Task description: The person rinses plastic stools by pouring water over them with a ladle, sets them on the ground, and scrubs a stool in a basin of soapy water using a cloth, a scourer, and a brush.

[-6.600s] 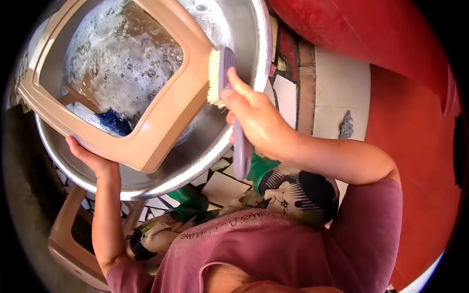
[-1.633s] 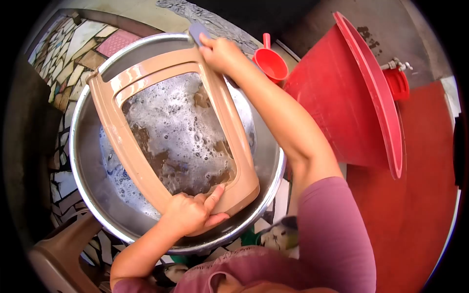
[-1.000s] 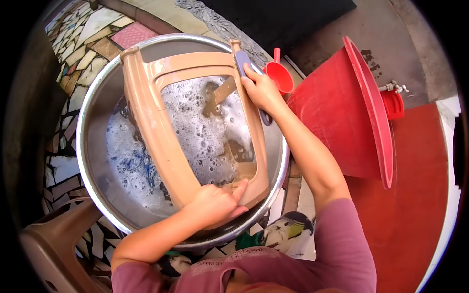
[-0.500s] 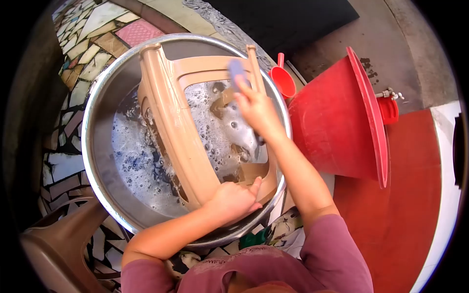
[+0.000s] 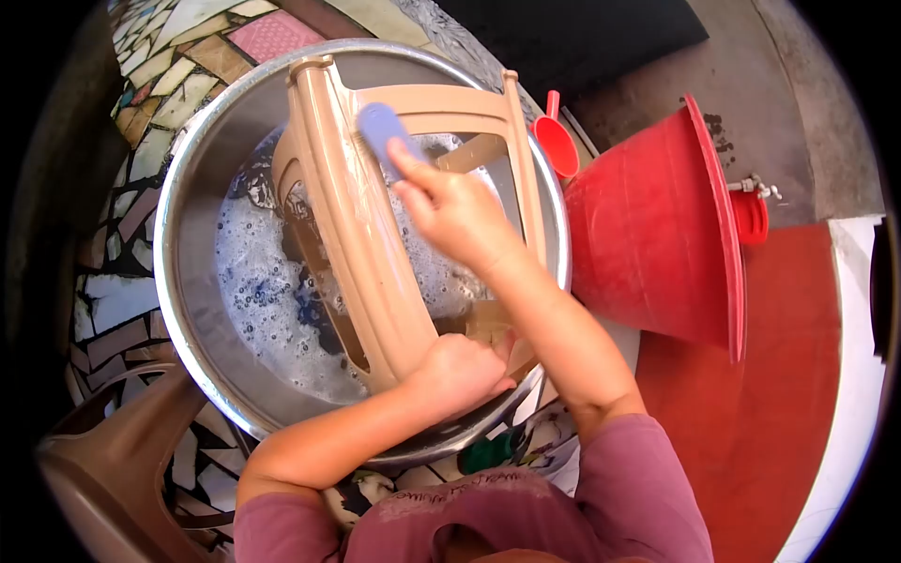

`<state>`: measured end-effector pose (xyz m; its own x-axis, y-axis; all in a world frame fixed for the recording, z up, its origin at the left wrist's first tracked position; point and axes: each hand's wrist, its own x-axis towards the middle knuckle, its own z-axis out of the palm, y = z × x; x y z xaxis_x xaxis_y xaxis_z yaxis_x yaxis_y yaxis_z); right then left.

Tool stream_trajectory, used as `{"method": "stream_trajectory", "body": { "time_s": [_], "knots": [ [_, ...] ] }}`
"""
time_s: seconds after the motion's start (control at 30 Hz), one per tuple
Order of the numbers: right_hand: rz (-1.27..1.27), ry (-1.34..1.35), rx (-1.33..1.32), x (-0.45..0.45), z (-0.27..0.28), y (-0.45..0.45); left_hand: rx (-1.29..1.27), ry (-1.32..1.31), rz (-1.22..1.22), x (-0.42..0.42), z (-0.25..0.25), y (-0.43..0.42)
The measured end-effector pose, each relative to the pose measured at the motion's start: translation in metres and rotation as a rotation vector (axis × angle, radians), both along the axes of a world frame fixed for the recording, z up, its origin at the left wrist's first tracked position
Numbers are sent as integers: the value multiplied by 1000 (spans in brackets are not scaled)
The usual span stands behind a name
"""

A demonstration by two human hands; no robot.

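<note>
A beige plastic frame (image 5: pixel 361 235), like part of a stool, leans in a large round metal basin (image 5: pixel 192 310) with foamy water (image 5: pixel 267 281). My left hand (image 5: pixel 465 375) is closed on the frame's near end, by the basin's front rim. In my right hand (image 5: pixel 455 211) is a purple brush (image 5: pixel 380 127), its head against the upper part of the frame's left bar. The hand covers much of the handle. Something dark blue (image 5: pixel 310 300) shows in the foam left of the frame.
A brown plastic piece of furniture (image 5: pixel 122 450) stands at the lower left. Right of the basin lie a red dipper (image 5: pixel 556 145) and a big red tub (image 5: pixel 648 235) tipped on its side, with a tap (image 5: pixel 755 186) beyond. Broken-tile paving (image 5: pixel 122 296) runs along the left.
The frame has been turned over onto another side within the basin. My right hand has brought the brush from the far right bar across to the left bar. My left hand keeps its hold at the near end.
</note>
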<state>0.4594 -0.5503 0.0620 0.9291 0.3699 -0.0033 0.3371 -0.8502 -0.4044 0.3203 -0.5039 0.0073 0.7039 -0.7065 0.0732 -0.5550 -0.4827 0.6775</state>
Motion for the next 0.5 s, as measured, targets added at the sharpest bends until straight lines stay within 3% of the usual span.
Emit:
{"method": "stream_trajectory", "body": {
  "time_s": [0.17,0.33,0.4,0.5],
  "knots": [
    [-148,-53,82,19,-7,-39,-38,-28,7,-3,-3,-1],
    [69,-30,-141,-2,1,10,55,25,-20,0,2,1],
    [-50,-133,-18,12,-9,-26,44,19,-8,0,3,4],
    [-193,-68,58,21,-5,-39,39,18,-13,-2,6,1]
  ]
}}
